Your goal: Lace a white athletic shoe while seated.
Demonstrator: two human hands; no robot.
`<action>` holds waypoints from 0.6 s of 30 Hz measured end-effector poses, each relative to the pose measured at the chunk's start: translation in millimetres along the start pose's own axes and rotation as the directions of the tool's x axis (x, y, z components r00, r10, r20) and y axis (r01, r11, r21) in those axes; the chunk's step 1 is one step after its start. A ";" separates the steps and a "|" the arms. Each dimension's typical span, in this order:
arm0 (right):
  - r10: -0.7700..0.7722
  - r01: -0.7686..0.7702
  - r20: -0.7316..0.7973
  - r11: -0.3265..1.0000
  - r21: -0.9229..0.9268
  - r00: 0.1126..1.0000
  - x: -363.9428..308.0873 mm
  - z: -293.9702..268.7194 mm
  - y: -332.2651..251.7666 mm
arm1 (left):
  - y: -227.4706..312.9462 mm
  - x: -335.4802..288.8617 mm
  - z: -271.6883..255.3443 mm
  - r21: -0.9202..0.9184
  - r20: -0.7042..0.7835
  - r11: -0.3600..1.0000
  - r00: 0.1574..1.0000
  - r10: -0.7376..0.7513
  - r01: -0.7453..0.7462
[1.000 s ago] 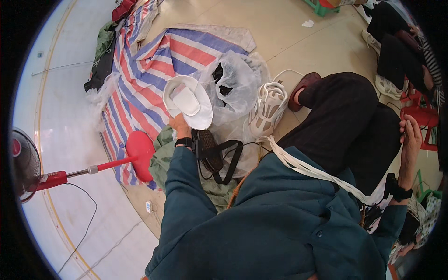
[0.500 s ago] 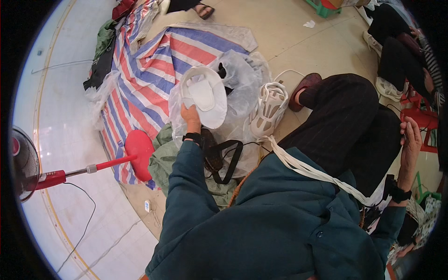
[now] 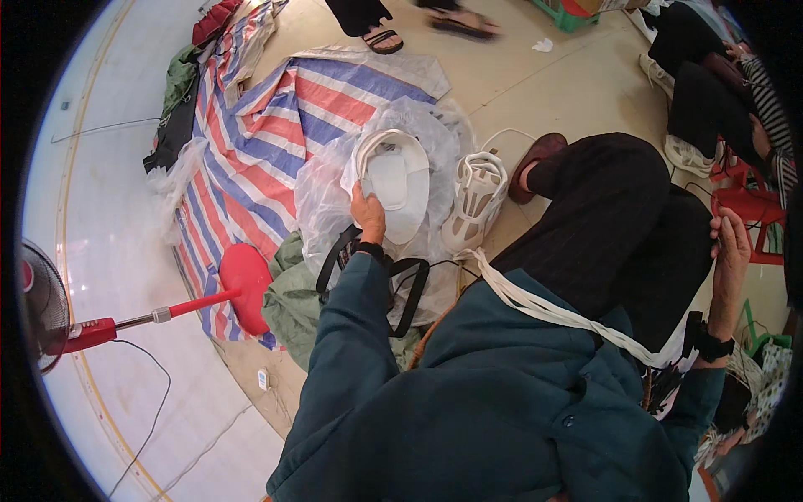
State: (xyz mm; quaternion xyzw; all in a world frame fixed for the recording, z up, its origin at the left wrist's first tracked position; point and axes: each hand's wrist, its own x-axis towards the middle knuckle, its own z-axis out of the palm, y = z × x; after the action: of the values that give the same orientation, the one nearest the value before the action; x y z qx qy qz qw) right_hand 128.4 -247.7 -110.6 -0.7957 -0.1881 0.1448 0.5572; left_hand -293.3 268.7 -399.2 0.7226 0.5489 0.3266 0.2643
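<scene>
My left hand [image 3: 368, 212] is closed on the near-left edge of a white sun visor [image 3: 410, 219], which has a curved band and a broad brim. The visor is over a crumpled clear plastic bag [image 3: 322, 188]; whether it touches the bag I cannot tell. My right hand [image 3: 730, 248] is at the far right beside my dark-trousered knee, fingers stretched out, with nothing visible in it. Across my lap runs a bundle of white cords [image 3: 569, 316]. Black straps [image 3: 408, 301] lie below my left wrist. A white and beige sneaker [image 3: 477, 203] stands right of the visor.
A striped tarp [image 3: 251, 184] covers the floor at left, with green cloth [image 3: 293, 305] near it. A red-based fan [image 3: 242, 289] stands beside my left arm. Another person's sandalled foot [image 3: 383, 39] is at the top; a seated person's legs [image 3: 698, 105] are at right.
My left hand has moved right and slightly down with the visor. The person's sandalled feet at the top have come further into view. My right hand has barely moved.
</scene>
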 end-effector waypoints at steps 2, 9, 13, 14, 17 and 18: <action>-0.008 0.008 -0.003 1.000 -0.018 1.000 0.5 1.5 -0.3 | 0.4 -3.9 -7.2 -0.044 -0.058 0.999 0.998 -0.022 0.019; -0.007 0.005 -0.021 0.996 -0.093 1.000 0.3 7.5 -8.4 | -5.9 -12.3 -13.5 -0.133 -0.033 0.967 0.974 -0.223 0.216; 0.027 -0.027 -0.017 1.000 -0.013 0.999 -1.9 9.2 -11.8 | -23.4 -19.5 11.3 0.092 0.044 0.927 0.929 -0.368 0.363; 0.028 -0.028 -0.014 1.000 -0.005 0.999 -2.2 9.2 -12.3 | -26.2 -21.1 14.4 0.098 0.079 0.919 0.918 -0.390 0.382; 0.016 -0.016 -0.001 1.000 0.002 1.000 -2.5 8.1 -12.1 | -22.5 -20.0 9.6 0.061 0.100 0.923 0.918 -0.385 0.380; 0.012 -0.012 -0.001 1.000 -0.003 1.000 -2.5 7.6 -11.6 | -15.8 -19.9 5.8 0.099 0.040 0.922 0.924 -0.380 0.375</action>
State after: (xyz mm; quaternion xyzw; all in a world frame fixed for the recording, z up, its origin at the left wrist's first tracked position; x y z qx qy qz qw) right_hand 121.2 -239.0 -102.2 -0.7979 -0.1831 0.1475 0.5550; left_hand -302.3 253.4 -418.3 0.6237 0.6840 0.2231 0.3055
